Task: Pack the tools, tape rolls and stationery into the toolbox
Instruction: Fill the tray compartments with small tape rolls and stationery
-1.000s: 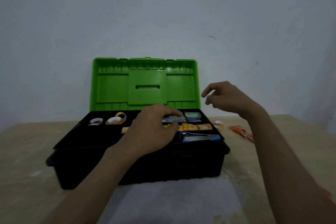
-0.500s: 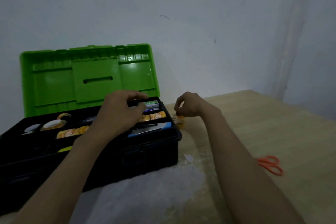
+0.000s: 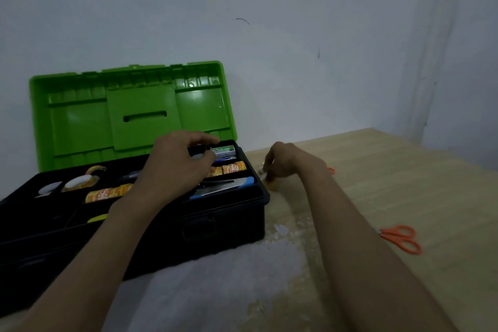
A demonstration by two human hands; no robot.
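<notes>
Pale wooden table (image 3: 404,183) runs from the near edge to the white wall; a white powdery patch (image 3: 215,277) covers its near centre.

Black plastic toolbox (image 3: 229,224) sits on the left half of the table, its bright green lid (image 3: 80,121) standing open and upright at the far side. Black tray inside is divided into compartments.

Left hand (image 3: 175,167) reaches over the tray's centre-right, fingers curled together at a small green-and-white box (image 3: 223,150) in the far right compartment. Fingertips are at the box's left end; whether they actually pinch it, cannot tell.

Right hand (image 3: 283,160) is on the table just right of the toolbox's far right corner, fingers bunched downward onto a small yellowish tape roll (image 3: 270,183) resting on the table. The grip itself is hidden behind the knuckles: cannot tell if it is closed on the roll.

Tray contents, left to right: 2 clear tape rolls (image 3: 80,182) in the far left compartments, a long strip of orange-and-white packets (image 3: 107,194) along the middle, a blue-handled tool (image 3: 223,186) along the near right slot.

Orange-handled scissors (image 3: 401,238) lie on the table near right, well apart from the toolbox. A second orange item (image 3: 331,170) shows just beyond the right wrist, mostly hidden.
</notes>
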